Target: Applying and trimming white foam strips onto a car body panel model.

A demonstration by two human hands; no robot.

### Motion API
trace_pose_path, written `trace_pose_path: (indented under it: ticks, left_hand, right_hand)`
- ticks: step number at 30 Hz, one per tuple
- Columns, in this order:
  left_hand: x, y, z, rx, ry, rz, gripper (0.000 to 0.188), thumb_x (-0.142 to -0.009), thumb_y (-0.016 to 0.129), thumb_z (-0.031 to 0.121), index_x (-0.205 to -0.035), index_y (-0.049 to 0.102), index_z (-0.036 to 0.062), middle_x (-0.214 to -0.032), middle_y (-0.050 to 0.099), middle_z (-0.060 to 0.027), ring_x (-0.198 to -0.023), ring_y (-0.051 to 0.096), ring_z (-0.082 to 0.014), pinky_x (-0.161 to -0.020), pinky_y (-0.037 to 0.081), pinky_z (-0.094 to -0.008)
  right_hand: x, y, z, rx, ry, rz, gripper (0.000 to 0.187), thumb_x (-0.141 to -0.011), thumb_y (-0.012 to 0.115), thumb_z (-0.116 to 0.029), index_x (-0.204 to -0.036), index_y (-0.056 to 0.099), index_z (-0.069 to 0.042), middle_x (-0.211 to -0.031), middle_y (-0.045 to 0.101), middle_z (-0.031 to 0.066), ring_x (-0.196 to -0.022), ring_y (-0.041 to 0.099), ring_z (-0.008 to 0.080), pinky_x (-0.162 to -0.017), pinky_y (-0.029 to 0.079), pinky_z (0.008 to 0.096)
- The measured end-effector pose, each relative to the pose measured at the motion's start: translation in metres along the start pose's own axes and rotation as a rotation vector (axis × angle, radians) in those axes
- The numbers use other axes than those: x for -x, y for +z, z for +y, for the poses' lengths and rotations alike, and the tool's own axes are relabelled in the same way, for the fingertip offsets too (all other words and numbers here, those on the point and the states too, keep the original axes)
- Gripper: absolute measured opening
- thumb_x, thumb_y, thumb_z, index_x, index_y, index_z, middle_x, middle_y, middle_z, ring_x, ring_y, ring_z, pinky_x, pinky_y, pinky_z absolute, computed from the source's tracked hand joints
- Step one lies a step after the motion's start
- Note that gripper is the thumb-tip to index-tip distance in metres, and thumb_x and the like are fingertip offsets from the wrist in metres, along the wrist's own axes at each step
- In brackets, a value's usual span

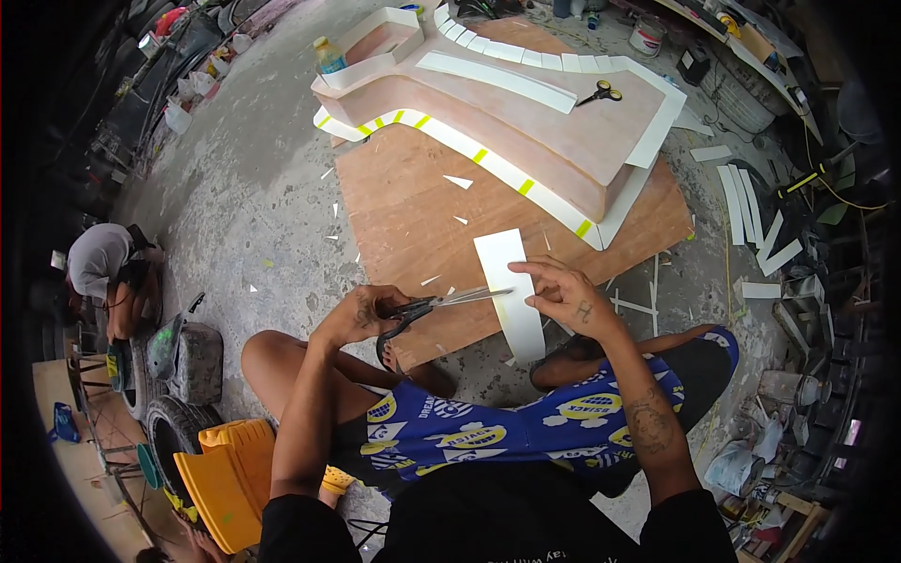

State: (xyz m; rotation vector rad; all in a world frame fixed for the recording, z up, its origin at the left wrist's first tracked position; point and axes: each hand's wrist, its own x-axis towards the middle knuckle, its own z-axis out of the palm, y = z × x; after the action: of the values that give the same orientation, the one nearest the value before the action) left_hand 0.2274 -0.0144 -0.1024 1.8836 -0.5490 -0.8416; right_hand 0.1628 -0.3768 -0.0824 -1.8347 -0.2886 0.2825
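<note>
Black short-sleeved shirt (488, 516) with white lettering (563, 556); beyond the shirt, blue shorts (540, 433) printed yellow and white, black-sided; tattoos (649, 422) on right forearm (627, 371) and right hand (570, 298).

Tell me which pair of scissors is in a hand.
The black-handled scissors, held in the left hand; the yellow-and-black-handled scissors lie apart, on the pale moulded piece.

The left hand (366, 311) was curled, its forearm (306, 403) slanting back from it; opposite it, the right hand (568, 298) pointed inward, thumb (537, 301) and index finger (526, 268) apart.
</note>
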Motion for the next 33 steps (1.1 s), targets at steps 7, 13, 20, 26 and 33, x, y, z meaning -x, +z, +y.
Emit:
trace_pose_path:
  ticks: [7, 13, 20, 26, 33]
  left_hand:
    - [-0.007, 0.004, 0.001, 0.014, 0.020, -0.057, 0.033, -0.077, 0.064, -0.007, -0.110, 0.062, -0.0065, -0.096, 0.069, -0.0099, -0.087, 0.066, -0.0134, -0.081, 0.053, -0.0263]
    - [-0.008, 0.003, 0.003, 0.013, 0.010, -0.069, 0.031, -0.078, 0.065, -0.005, -0.109, 0.062, -0.0069, -0.097, 0.069, -0.0106, -0.088, 0.066, -0.0146, -0.081, 0.053, -0.0264]
    - [-0.009, 0.006, 0.009, 0.049, 0.018, -0.067, 0.031, -0.080, 0.066, -0.001, -0.110, 0.062, -0.0071, -0.098, 0.069, -0.0109, -0.087, 0.067, -0.0149, -0.079, 0.052, -0.0274]
    - [-0.010, 0.010, 0.016, -0.003, -0.024, -0.016, 0.030, -0.076, 0.068, 0.000, -0.106, 0.063, -0.0060, -0.092, 0.071, -0.0100, -0.084, 0.065, -0.0136, -0.080, 0.051, -0.0285]
    - [-0.009, 0.008, 0.011, 0.016, -0.023, -0.037, 0.032, -0.074, 0.071, -0.002, -0.105, 0.064, -0.0041, -0.092, 0.071, -0.0088, -0.083, 0.063, -0.0135, -0.079, 0.051, -0.0290]
  right_hand:
    - [-0.001, 0.008, 0.005, -0.018, -0.024, -0.019, 0.050, -0.082, 0.062, 0.006, -0.131, 0.057, -0.007, -0.112, 0.055, 0.0065, -0.076, 0.061, 0.0103, -0.073, 0.055, 0.0252]
    - [-0.002, 0.007, 0.008, -0.046, -0.016, -0.028, 0.050, -0.083, 0.062, 0.007, -0.130, 0.057, -0.006, -0.112, 0.055, 0.0062, -0.077, 0.063, 0.0101, -0.073, 0.054, 0.0239]
    - [-0.002, 0.011, 0.004, -0.004, 0.014, -0.036, 0.051, -0.081, 0.061, 0.008, -0.130, 0.057, -0.006, -0.106, 0.055, 0.0057, -0.074, 0.058, 0.0091, -0.071, 0.053, 0.0231]
    - [-0.003, 0.013, 0.006, -0.017, -0.010, -0.020, 0.051, -0.081, 0.060, 0.009, -0.130, 0.057, -0.005, -0.107, 0.055, 0.0067, -0.073, 0.055, 0.0099, -0.072, 0.052, 0.0226]
    - [-0.004, 0.015, 0.007, -0.037, -0.028, -0.010, 0.051, -0.081, 0.060, 0.009, -0.130, 0.057, -0.003, -0.107, 0.054, 0.0065, -0.073, 0.054, 0.0095, -0.071, 0.052, 0.0225]
